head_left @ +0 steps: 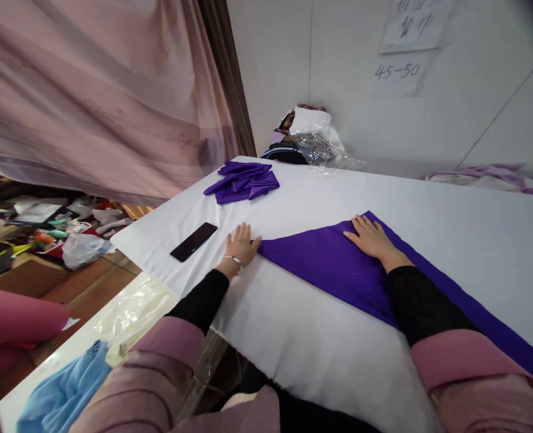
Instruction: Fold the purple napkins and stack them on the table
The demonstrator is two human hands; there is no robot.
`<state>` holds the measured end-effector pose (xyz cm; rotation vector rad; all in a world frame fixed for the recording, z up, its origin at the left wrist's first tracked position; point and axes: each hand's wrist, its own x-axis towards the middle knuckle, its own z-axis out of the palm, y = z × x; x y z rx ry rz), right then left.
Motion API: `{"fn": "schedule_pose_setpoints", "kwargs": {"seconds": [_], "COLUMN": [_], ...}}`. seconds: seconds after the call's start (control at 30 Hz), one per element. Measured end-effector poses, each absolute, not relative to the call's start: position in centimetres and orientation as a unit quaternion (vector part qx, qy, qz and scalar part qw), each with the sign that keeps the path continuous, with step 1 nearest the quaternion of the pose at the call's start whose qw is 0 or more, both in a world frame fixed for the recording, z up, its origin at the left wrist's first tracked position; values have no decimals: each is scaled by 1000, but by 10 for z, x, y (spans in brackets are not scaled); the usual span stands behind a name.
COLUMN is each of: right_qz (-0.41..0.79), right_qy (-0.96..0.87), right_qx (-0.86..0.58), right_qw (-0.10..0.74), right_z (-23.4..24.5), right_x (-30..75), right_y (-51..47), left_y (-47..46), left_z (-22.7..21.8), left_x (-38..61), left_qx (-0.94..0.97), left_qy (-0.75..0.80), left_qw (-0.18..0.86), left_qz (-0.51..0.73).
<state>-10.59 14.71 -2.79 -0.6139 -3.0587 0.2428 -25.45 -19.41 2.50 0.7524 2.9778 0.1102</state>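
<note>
A purple cloth (333, 264) folded into a triangle lies flat on the white table (302, 343). My left hand (240, 243) rests open with fingers flat at the cloth's left tip. Open and palm down, my right hand (371, 236) presses on the cloth near its top corner. A black phone (194, 241) lies on the table just left of my left hand. A pile of folded purple cloths (243, 180) sits at the table's far left corner.
A pink curtain (99, 90) hangs at the left. Bags and bundles (313, 138) are stacked against the wall behind the table. Blue fabric (63, 391) and clear plastic (131, 313) lie on a lower surface at the near left. A cluttered floor is beyond.
</note>
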Motion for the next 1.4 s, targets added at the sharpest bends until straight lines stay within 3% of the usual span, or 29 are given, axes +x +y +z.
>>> {"fn": "schedule_pose_setpoints", "kwargs": {"seconds": [0.07, 0.23, 0.4, 0.67, 0.8, 0.93, 1.07, 1.23, 1.4], "right_qz": [77, 66, 70, 93, 108, 120, 114, 114, 126], "right_qy": [-978, -978, -977, -975, -974, -973, -974, -973, -973], "right_qx": [-194, -197, -201, -204, -201, -194, -191, -198, -192], "right_qw": [9, 12, 6, 4, 7, 17, 33, 29, 1], "right_z": [-28, -27, -25, -15, -14, -14, -14, -14, -7], "right_x": [-106, -105, -105, -106, -107, -107, -107, -109, -110], "right_y": [147, 146, 144, 138, 137, 137, 136, 135, 137], "left_y": [-168, -111, -122, -209, -201, -134, -71, -43, -44], "left_z": [24, 4, -1, 7, 20, 28, 15, -1, -3], "left_x": [-221, -147, -177, -282, -292, -241, -186, -180, -185], "left_qx": [354, 592, 521, 311, 219, 433, 613, 591, 576], "left_qy": [933, 800, 848, 949, 976, 899, 789, 805, 815], "left_qw": [-14, 16, 74, 46, -18, -64, -16, 52, 53], "left_qz": [60, 96, 68, 20, -13, 21, 42, 29, 28]}}
